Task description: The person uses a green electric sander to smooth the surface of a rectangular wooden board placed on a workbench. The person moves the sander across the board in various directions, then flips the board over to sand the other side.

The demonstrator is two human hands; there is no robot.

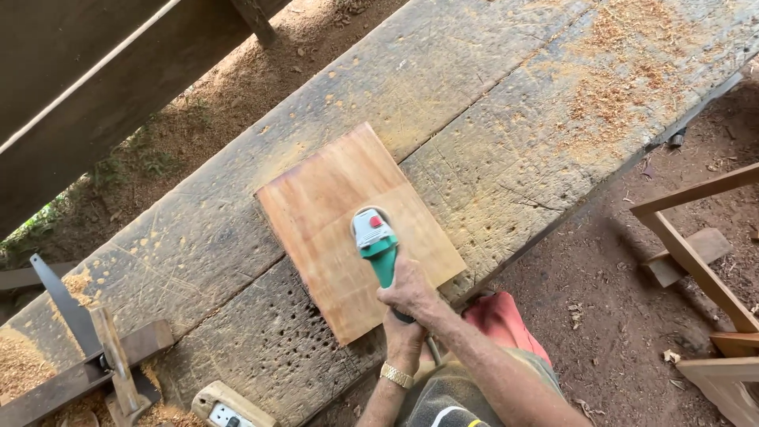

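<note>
A green grinder [376, 243] is gripped by both hands: the right hand [409, 289] is closed around its body, and the left hand [404, 338], with a gold watch [395, 375] at the wrist, is closed around its near end. The grinder's head is pressed onto a reddish wooden board [332, 198] lying flat on the worn counter [490, 119]. Sawdust [617, 79] is scattered at the far right.

The flat reddish-brown wooden board [356, 229] looks smooth and matt, the grey plank workbench [490, 134] rough (drill holes near its front edge), the green plastic sander [378, 245] shiny.
</note>
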